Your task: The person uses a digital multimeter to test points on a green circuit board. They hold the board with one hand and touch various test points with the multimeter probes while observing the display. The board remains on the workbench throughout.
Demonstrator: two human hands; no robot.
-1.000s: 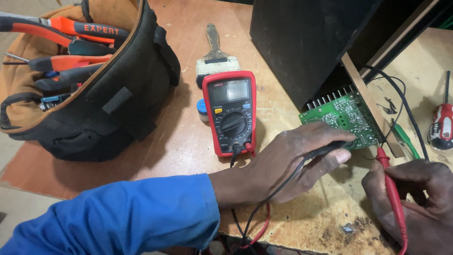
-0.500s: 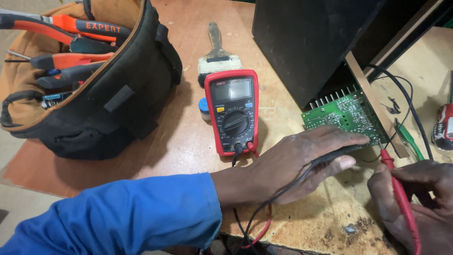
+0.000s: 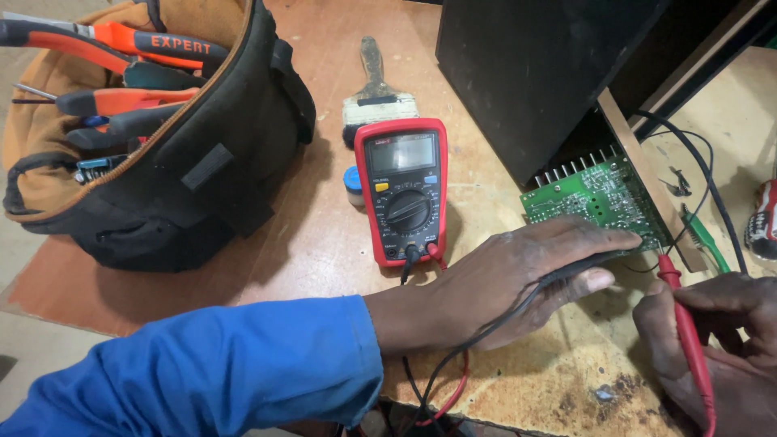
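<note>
My left hand [image 3: 518,279], in a blue sleeve, grips a black test probe [image 3: 579,265] and presses its tip against the near edge of a green circuit board [image 3: 595,198]. At the lower right, my right hand [image 3: 716,348] holds a red test probe [image 3: 684,324], whose tip touches the board's near right corner. Both leads run back to a red multimeter [image 3: 405,190] that lies flat on the wooden table [image 3: 324,243] left of the board. The board sticks out from a black box [image 3: 534,73].
A black and tan tool bag [image 3: 162,154] with orange-handled pliers stands at the left. A paintbrush [image 3: 376,89] lies behind the meter, with a small blue-capped bottle [image 3: 354,184] beside it. A red-handled tool [image 3: 761,218] and a green-handled screwdriver [image 3: 704,235] lie at the right.
My right hand and the red probe have shifted slightly up toward the board's corner. My left hand stays pressed at the board's edge.
</note>
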